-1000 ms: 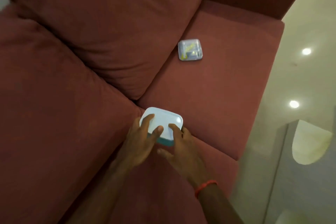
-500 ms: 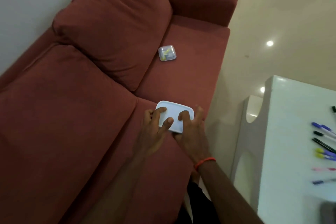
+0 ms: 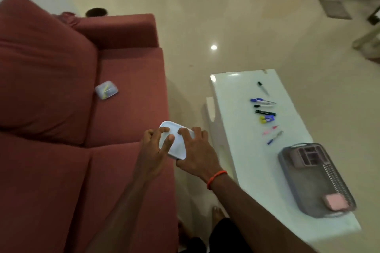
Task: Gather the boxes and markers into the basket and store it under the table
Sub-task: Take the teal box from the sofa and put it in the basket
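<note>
Both hands hold a white lidded box (image 3: 176, 146) above the front edge of the red sofa (image 3: 51, 170). My left hand (image 3: 153, 150) grips its left side and my right hand (image 3: 195, 152) grips its right side, fingers curled over the lid. A second, clear box (image 3: 106, 89) with yellow contents lies on the far sofa seat. Several markers (image 3: 265, 113) lie scattered on the white table (image 3: 236, 129). A grey basket (image 3: 314, 181) stands at the table's near end, with a pink box (image 3: 336, 201) inside it.
A pinkish compartment organiser (image 3: 308, 155) sits in the basket's far end. Beige tiled floor runs between sofa and table. My bare feet (image 3: 218, 212) stand in that gap. Dark furniture legs and a grey mat (image 3: 335, 8) are at the far right.
The white box has left the sofa seat and moved right toward the table, held in both hands. The view has swung right, bringing the table, markers and basket into sight.
</note>
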